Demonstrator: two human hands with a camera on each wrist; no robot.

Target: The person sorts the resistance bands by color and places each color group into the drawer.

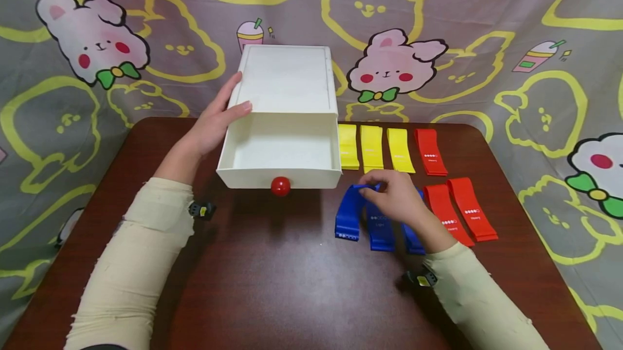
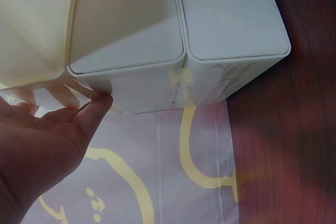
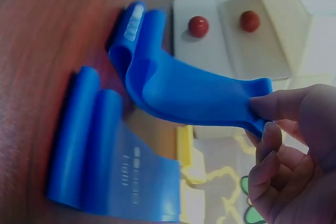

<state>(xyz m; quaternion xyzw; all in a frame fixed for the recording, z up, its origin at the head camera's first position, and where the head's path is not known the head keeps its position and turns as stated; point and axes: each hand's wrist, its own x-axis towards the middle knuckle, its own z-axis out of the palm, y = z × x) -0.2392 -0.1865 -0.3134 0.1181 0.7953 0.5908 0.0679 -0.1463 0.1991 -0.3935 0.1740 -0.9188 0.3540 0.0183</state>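
Note:
My right hand [image 1: 396,196] pinches one end of a blue resistance band [image 3: 194,90] between thumb and finger. This band's other end is low by the table, and a second blue resistance band [image 1: 380,228] lies beside it. Another blue resistance band [image 1: 412,239] is partly hidden under my right hand. My left hand [image 1: 209,123] rests against the side of a white drawer unit [image 1: 287,79], its thumb at the top front edge and its fingers extended. The unit's top drawer [image 1: 279,178] is pulled out, with a red knob [image 1: 280,186] on its front and no contents visible inside.
Three yellow bands [image 1: 371,150] lie right of the drawer unit. Three red bands [image 1: 430,152] lie farther right. Lower drawers with red knobs [image 3: 198,27] show in the right wrist view. A patterned curtain [image 1: 292,20] hangs behind the brown table [image 1: 272,290].

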